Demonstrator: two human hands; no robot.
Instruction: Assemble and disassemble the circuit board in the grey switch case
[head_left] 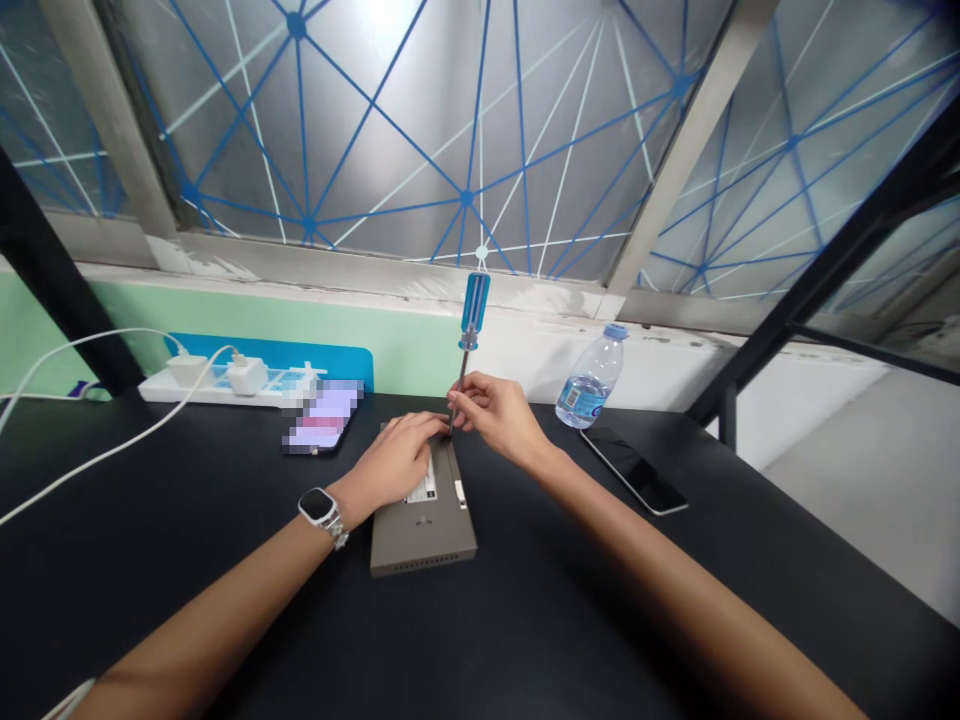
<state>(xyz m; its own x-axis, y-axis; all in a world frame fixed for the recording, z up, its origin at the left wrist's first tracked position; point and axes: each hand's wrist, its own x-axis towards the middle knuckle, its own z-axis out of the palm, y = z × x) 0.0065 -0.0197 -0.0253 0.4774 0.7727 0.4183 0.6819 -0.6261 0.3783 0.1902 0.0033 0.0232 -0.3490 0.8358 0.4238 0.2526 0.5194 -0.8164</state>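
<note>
One bottle (pixel 592 380), one dark-screened phone (pixel 636 470) — both right of the screwdriver (pixel 474 310).

Hands counted at two: one left hand (pixel 394 460), one right hand (pixel 491 412). One screwdriver (pixel 471 330), one flat case (pixel 442 520), one watch (pixel 317 505) logged. Two phones (pixel 634 472) seen, one bottle (pixel 591 380), one power strip (pixel 210 391). Two charger plugs (pixel 246 376) counted. At least two white cables (pixel 142 431) can be made out; exact number can't be confirmed.

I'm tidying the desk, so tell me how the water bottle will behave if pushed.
The water bottle would probably tip if pushed near its cap, being tall and narrow. It should feel fairly light, only partly filled. Its clear plastic walls would likely flex when squeezed.
</note>
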